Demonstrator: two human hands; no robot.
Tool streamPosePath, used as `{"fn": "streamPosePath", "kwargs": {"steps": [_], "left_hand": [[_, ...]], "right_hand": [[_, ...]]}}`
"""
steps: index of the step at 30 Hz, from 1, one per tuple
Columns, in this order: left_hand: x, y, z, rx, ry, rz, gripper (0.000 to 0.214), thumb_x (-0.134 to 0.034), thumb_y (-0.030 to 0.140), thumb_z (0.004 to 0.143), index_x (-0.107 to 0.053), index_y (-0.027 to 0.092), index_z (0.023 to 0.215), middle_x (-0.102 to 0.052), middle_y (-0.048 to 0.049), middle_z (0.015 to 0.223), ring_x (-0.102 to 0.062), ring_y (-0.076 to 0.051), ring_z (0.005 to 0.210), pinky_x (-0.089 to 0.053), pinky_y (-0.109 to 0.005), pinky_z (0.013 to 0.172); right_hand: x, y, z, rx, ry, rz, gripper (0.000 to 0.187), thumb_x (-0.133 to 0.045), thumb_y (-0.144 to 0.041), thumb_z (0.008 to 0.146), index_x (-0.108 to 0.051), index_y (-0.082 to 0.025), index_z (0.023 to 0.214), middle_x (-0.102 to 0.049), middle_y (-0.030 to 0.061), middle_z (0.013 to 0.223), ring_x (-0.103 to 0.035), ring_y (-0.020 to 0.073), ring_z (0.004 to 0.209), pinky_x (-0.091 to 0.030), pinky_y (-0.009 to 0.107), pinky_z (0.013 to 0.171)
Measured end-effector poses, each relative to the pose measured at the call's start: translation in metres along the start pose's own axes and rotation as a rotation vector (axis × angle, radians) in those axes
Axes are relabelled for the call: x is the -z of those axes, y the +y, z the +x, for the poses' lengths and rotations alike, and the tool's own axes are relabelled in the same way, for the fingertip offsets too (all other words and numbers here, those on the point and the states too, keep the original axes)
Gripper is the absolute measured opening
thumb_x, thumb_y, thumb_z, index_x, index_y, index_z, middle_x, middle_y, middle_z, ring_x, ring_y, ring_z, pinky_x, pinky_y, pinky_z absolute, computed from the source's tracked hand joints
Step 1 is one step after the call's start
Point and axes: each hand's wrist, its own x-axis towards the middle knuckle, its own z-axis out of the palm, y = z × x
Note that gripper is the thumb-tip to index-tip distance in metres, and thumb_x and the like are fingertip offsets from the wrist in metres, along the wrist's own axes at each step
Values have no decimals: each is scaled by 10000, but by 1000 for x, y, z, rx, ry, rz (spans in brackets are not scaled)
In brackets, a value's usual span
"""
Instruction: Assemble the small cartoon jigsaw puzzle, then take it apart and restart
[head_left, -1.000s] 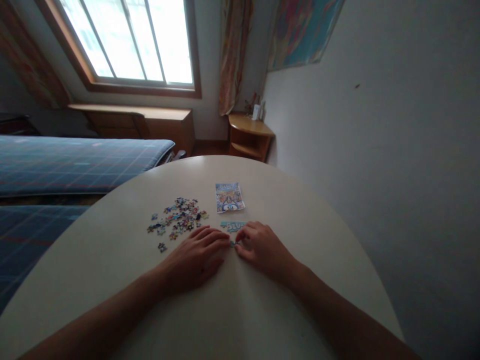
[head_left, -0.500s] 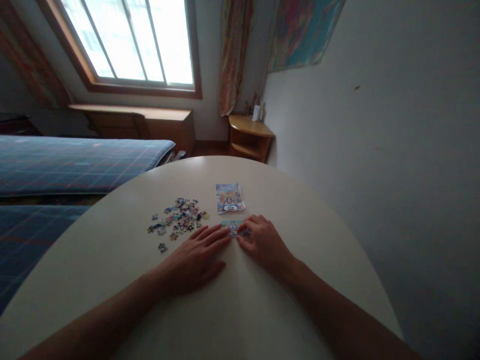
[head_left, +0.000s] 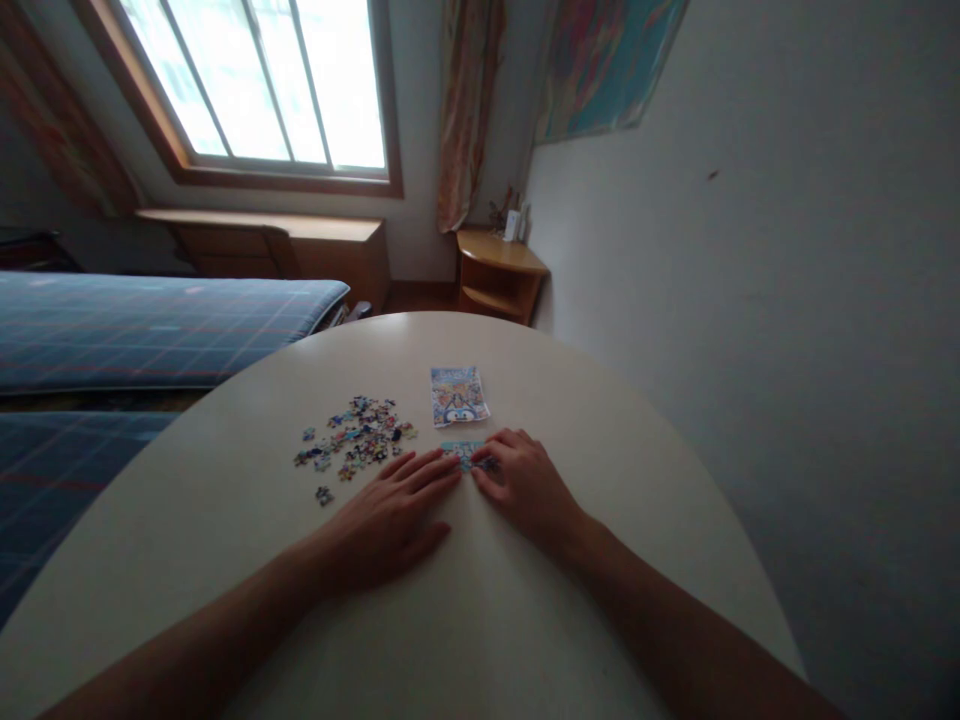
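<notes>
My left hand [head_left: 391,515] lies flat on the round white table [head_left: 480,620], fingers stretched out toward a short strip of joined light-blue puzzle pieces [head_left: 459,450]. My right hand [head_left: 525,478] rests on the right part of that strip, fingers curled and pressed onto it; whether a loose piece is under the fingertips is hidden. A heap of loose colourful puzzle pieces [head_left: 357,436] lies just left of and beyond my left hand. A small printed picture card [head_left: 458,394] lies beyond the strip.
One stray piece [head_left: 325,494] lies apart near the left hand. Beds with blue plaid covers [head_left: 135,325] stand left of the table. A wooden corner shelf [head_left: 499,270] stands by the wall behind, under a window [head_left: 262,80].
My right hand has slid away from me from the table in front of the strip onto the strip's right part. My left hand has opened out flatter and barely shifted.
</notes>
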Motion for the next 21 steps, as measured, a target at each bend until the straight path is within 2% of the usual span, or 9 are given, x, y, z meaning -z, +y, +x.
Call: {"fn": "streamPosePath", "kwargs": {"steps": [17, 21], "left_hand": [[0, 0, 1, 7, 6, -8, 613, -494, 335, 941, -289, 237, 1511, -347, -47, 1568, -293, -245, 1446, -234, -476, 1198], [0, 1, 1, 2, 23, -8, 580, -506, 324, 933, -341, 235, 1482, -341, -64, 1569, -314, -250, 1435, -236, -475, 1196]], "right_hand": [[-3, -1, 1, 25, -4, 71, 101, -690, -227, 841, -712, -209, 938, -665, 50, 993, -572, 214, 980, -421, 376, 914], [-5, 1, 0, 34, 2, 86, 99, -705, -239, 838, -723, -229, 935, -665, 46, 1016, -569, 220, 997, -413, 384, 915]]}}
